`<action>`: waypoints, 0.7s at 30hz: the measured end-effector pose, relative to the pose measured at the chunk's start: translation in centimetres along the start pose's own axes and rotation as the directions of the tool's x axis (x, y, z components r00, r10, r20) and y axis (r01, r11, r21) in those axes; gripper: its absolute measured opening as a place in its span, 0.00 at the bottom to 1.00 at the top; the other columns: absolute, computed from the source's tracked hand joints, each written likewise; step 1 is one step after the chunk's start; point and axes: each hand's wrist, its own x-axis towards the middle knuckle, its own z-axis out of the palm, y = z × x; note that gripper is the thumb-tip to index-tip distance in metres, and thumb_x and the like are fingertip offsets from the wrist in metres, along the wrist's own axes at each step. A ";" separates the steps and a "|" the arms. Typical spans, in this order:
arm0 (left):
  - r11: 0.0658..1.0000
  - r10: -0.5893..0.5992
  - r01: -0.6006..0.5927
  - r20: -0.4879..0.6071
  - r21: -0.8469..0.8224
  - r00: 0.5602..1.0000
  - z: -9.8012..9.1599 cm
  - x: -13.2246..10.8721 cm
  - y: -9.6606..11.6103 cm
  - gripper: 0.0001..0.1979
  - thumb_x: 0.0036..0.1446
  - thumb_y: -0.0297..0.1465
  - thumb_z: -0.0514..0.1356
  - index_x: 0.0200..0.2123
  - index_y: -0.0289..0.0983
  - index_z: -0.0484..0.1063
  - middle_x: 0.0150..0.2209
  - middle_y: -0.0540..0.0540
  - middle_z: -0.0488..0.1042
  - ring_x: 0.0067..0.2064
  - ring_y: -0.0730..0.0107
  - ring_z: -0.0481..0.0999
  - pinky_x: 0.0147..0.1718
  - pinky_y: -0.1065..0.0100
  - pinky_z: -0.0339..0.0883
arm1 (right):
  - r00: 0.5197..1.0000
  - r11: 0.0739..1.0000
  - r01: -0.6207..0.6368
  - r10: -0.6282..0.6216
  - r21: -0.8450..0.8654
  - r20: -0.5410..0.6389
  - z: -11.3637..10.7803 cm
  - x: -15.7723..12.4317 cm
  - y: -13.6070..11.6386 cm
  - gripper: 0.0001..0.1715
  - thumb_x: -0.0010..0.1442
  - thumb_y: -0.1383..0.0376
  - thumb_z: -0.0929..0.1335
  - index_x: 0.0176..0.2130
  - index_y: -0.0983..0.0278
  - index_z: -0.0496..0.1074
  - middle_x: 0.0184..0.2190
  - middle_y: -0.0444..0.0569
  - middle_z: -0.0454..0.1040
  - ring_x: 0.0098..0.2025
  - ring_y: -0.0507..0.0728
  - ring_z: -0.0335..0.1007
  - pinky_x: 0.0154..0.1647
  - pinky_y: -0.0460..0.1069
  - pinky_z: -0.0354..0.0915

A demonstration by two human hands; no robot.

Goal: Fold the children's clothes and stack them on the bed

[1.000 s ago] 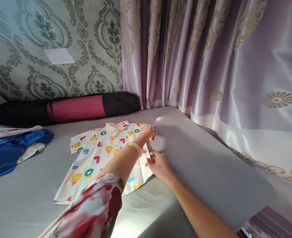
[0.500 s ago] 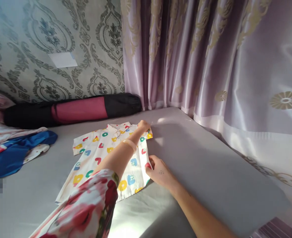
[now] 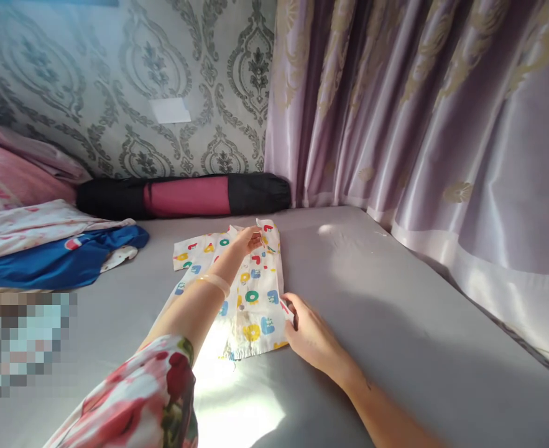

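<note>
where the sunlight strikes nearest, a bright patch lies on the grey sheet (image 3: 395,373), with a flowered sleeve (image 3: 134,398) to its left, covering part of the left arm. the right hand (image 3: 314,339) comes in from the other side, thumb and fingers narrowed around the side edge of the shirt (image 3: 261,314) close to its hem, a bit of white cloth showing between them. the shirt lies on the sheet, white with yellow, red, blue and green prints, hem towards the person and collar away. the short sleeve on the left is spread flat; the opposite edge runs almost straight, with a turned-over flap at the top. beyond a pale bangle (image 3: 216,285), the left hand (image 3: 247,239) reaches across to that flap, its fingers drawn together on the cloth near the collar.

the shirt looks light, thin and soft, so it should bend easily but may crease or creep if tugged from one point only. the shoulder and the side seam near the hem seem the best places to pinch.

farther off to the left are a blue garment (image 3: 92,255) and some printed cloth (image 3: 45,230); behind them a black and dark pink roll (image 3: 188,196) lies along the patterned wall (image 3: 213,81), beside purple curtains (image 3: 362,106).
</note>
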 end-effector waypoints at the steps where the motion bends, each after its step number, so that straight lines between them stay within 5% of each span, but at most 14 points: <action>1: 1.000 -0.009 0.009 -0.007 -0.017 1.000 -0.6 -0.1 -0.3 0.04 0.50 0.28 0.61 0.29 0.36 0.68 0.19 0.51 0.67 0.22 0.74 0.71 0.26 0.72 0.70 | 1.000 0.999 0.028 -0.028 -0.027 -0.004 0.2 -0.1 0.0 0.30 0.57 0.72 0.61 0.58 0.59 0.62 0.55 0.49 0.70 0.55 0.57 0.66 0.52 0.48 0.61; 6: 0.999 -0.040 0.039 -0.033 -0.033 0.999 -2.9 -0.2 -1.6 0.05 0.54 0.29 0.58 0.28 0.37 0.64 0.20 0.52 0.65 0.21 0.75 0.70 0.25 0.72 0.69 | 0.992 0.977 0.123 -0.114 -0.174 0.062 0.5 -0.6 -0.5 0.29 0.57 0.74 0.59 0.56 0.59 0.64 0.49 0.49 0.70 0.51 0.56 0.68 0.49 0.47 0.63; 10: 0.999 -0.011 0.014 -0.063 0.042 0.998 -3.8 -0.3 -2.5 0.07 0.58 0.33 0.57 0.36 0.35 0.67 0.24 0.47 0.70 0.26 0.69 0.75 0.29 0.68 0.72 | 0.975 0.949 0.204 -0.174 -0.240 0.140 0.7 -0.8 -0.5 0.27 0.56 0.76 0.59 0.52 0.59 0.67 0.49 0.49 0.69 0.50 0.56 0.68 0.47 0.46 0.62; 15: 0.960 0.167 -0.137 -0.105 0.244 0.980 -3.9 -0.6 -3.6 0.24 0.50 0.25 0.61 0.52 0.36 0.64 0.29 0.51 0.69 0.29 0.72 0.74 0.32 0.70 0.70 | 0.956 0.933 0.258 -0.209 -0.250 0.206 0.9 -0.8 -0.4 0.23 0.56 0.75 0.61 0.49 0.59 0.72 0.46 0.49 0.71 0.50 0.56 0.69 0.48 0.46 0.62; 21: 0.825 0.380 -0.300 -0.076 0.479 0.922 -4.6 -1.5 -2.9 0.19 0.43 0.21 0.61 0.42 0.37 0.73 0.41 0.45 0.70 0.43 0.64 0.73 0.45 0.67 0.68 | 0.946 0.947 0.269 -0.225 -0.176 0.235 0.4 -0.7 -0.3 0.16 0.62 0.65 0.63 0.48 0.59 0.73 0.45 0.49 0.72 0.47 0.57 0.70 0.47 0.47 0.64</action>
